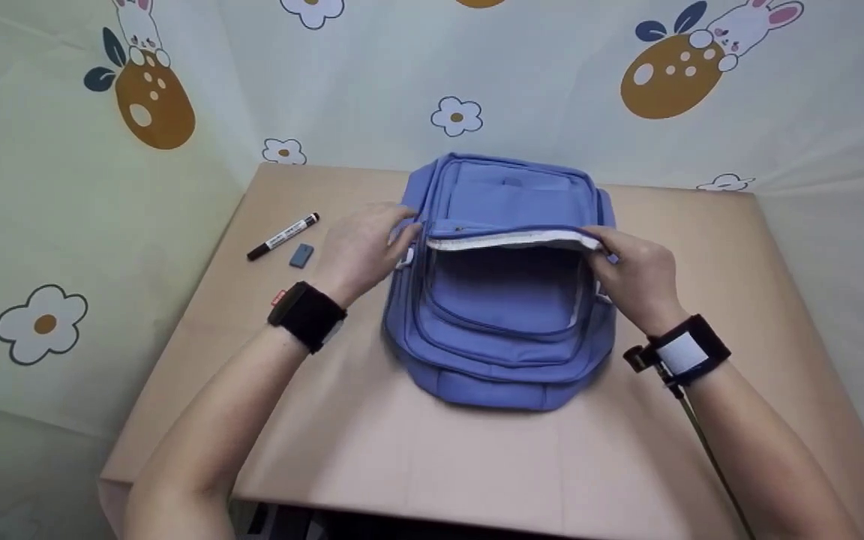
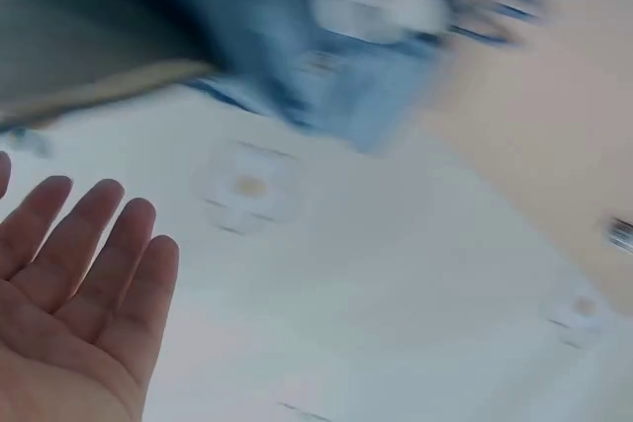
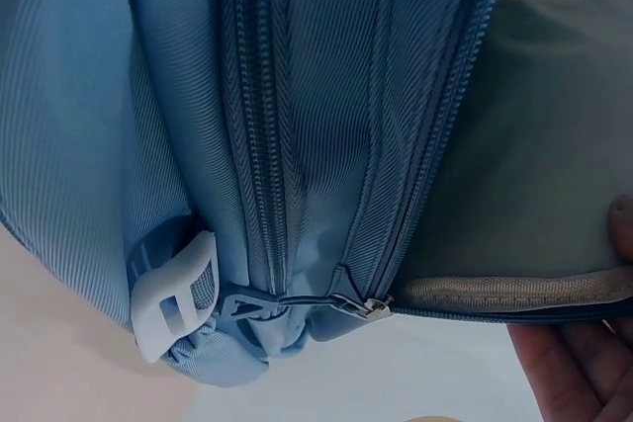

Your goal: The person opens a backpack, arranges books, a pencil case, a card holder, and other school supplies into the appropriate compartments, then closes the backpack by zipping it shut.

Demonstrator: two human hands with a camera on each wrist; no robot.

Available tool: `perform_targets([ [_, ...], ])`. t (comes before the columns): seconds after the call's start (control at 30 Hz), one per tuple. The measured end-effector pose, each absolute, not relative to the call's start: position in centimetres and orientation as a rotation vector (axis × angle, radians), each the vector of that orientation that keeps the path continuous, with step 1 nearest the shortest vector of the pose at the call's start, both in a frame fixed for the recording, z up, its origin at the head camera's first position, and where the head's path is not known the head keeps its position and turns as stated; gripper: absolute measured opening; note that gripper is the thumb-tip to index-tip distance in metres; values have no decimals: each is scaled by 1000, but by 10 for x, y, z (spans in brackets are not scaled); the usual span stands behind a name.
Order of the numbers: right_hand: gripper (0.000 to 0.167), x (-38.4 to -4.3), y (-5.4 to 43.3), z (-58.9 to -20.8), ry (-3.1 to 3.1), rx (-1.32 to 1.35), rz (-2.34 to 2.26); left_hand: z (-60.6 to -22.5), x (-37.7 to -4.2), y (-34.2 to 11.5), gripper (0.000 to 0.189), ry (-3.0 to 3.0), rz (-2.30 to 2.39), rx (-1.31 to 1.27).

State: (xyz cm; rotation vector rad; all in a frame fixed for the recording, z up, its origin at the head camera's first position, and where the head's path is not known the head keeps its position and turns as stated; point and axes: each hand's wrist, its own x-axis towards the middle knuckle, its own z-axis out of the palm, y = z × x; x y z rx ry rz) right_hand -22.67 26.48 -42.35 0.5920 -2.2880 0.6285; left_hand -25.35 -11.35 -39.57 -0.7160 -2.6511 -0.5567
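A blue backpack (image 1: 492,386) lies on its back, its front pocket unzipped and gaping. The pocket's flap (image 1: 511,238) is lifted, with its pale inner edge showing. My right hand (image 1: 638,274) pinches the flap's right edge between thumb and fingers; the right wrist view shows the grey lining (image 3: 534,135) and the zipper pull (image 3: 374,308) at the opening's corner. At the bag's left side is my left hand (image 1: 364,247). In the left wrist view, its fingers (image 2: 109,254) are extended and hold nothing. That view is blurred.
Left of the bag, a black-and-white marker (image 1: 283,236) and a small blue-grey eraser (image 1: 301,256) lie on the brown table (image 1: 477,465). A patterned cloth (image 1: 552,127) hangs behind and at the sides. White buckles (image 3: 178,298) sit on the bag's sides.
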Motion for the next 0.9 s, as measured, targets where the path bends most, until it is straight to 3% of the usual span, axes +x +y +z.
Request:
perform_targets([
  [0.4,22,-226,262,-423,-2289,577,644,-463,-284,-220,20,-2925,-371,-112],
  [0.6,22,-227,262,-423,-2291,573,644,-480,-290,-235,32,-2963,-393,57],
  [0.9,22,-226,262,-425,-2293,566,657,-493,-294,-243,24,-3046,-437,137],
])
